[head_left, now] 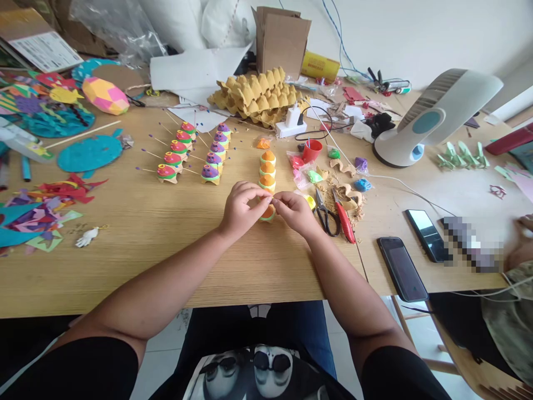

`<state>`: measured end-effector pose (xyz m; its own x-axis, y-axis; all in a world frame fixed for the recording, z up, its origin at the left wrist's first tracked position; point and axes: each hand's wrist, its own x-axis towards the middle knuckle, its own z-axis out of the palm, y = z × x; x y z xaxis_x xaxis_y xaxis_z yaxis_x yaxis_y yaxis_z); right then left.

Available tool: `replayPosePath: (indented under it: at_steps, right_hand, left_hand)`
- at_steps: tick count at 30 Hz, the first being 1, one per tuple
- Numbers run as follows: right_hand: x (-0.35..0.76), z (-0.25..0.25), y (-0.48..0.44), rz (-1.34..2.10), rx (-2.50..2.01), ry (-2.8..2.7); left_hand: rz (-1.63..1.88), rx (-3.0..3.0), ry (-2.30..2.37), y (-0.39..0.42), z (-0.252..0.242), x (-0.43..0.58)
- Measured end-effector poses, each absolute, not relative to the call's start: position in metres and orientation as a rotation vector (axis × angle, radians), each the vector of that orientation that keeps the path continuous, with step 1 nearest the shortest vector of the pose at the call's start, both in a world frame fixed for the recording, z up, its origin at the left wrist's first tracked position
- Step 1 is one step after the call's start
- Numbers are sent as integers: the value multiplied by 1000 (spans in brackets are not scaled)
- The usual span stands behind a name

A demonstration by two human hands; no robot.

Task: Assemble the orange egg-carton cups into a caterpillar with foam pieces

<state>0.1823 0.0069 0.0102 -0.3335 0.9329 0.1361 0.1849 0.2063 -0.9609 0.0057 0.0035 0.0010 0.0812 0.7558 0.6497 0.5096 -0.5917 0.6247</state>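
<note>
My left hand (246, 210) and my right hand (298, 213) meet at the fingertips, both pinched closed. Whatever lies between them is too small to make out. Just beneath is a strip of egg-carton cups (267, 169) covered with orange and pale clay; my fingers hide part of it. To the left stand two finished-looking strips, one with red and pink tops (178, 147) and one with purple tops (214, 158), both with thin sticks poking out sideways. Close by my right hand lie black-handled scissors (327, 218) and a red utility knife (343, 218).
Egg-carton trays (260, 97) are stacked at the back beside a white power adapter (292, 119). A white fan (420, 125) and two phones (402, 269) are on the right. Paper scraps (45, 214) and a blue cutout (89, 153) lie left. A person sits at the right edge.
</note>
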Motion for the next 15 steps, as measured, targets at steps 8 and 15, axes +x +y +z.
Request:
replayPosePath:
  at_steps: [8, 15]
  right_hand:
    - [183, 9, 6, 1159, -1127, -1722]
    - [182, 11, 5, 1164, -1092, -1739]
  left_hand:
    - [1530, 2092, 1257, 3, 2, 5]
    - [1501, 2059, 1258, 4, 1, 4]
